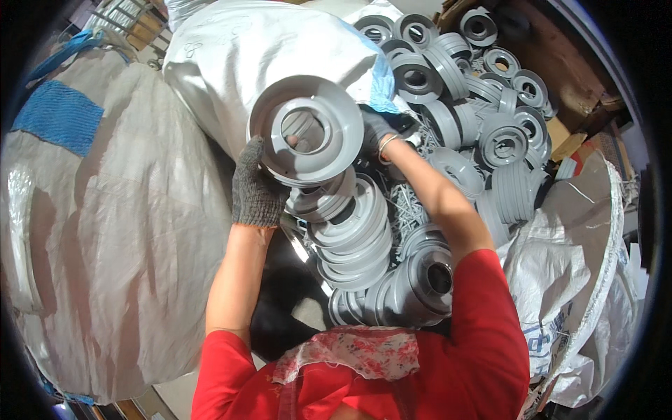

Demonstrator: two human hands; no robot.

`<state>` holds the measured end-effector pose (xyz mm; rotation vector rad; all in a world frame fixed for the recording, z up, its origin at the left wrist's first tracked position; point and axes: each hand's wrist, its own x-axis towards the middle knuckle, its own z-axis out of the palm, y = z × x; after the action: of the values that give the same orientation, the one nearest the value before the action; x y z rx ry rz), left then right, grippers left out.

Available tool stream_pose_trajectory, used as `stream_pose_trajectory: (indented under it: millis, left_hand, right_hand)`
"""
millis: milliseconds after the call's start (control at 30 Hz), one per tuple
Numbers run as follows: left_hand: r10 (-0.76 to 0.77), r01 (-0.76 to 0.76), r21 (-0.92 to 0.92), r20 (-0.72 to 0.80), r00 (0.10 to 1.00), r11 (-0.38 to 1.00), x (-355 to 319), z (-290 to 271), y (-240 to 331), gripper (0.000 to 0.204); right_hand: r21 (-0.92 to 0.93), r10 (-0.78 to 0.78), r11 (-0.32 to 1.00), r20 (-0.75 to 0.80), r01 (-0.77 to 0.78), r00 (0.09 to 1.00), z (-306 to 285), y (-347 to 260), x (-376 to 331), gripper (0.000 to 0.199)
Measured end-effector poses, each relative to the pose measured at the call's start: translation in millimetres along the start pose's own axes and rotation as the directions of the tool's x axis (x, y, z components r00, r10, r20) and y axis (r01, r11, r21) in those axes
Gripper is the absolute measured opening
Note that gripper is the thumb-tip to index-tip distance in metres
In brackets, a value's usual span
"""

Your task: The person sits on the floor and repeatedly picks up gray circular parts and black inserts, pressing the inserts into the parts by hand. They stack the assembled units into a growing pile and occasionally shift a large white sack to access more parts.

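A round grey plastic flanged ring (343, 133) with a wide central hole is held up in front of me, with more rings close beneath it. My left hand (255, 185), in a dark grey knit glove, is closed on its left edge. At the opposite edge, my right hand (376, 131), also gloved, grips the ring; its fingers are mostly hidden behind it. A bit of bare fingertip shows through the central hole. Below the held ring stands a leaning stack of similar grey rings (353, 245), and more nested rings (430, 273) lie near my right elbow.
A heap of grey rings (504, 143) spreads across the far right, with thin grey plastic strips (409, 210) among them. A large white woven sack (224, 56) bulges behind the held ring. Another big sack (119, 245) fills the left, and an open white sack (553, 259) sits at right.
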<state>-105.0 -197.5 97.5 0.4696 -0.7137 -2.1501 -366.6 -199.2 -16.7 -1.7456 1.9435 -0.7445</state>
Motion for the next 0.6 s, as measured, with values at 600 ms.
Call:
stream_pose_trajectory:
  millis: [600]
  left_hand:
    - [-0.074, 0.072, 0.087, 0.016, 0.997, 0.994, -70.5, 45.7, -35.3, 0.036]
  right_hand:
    - [0.065, -0.367, 0.907, -0.367, 0.417, 0.855, -73.3, -152.8, -142.2, 0.036]
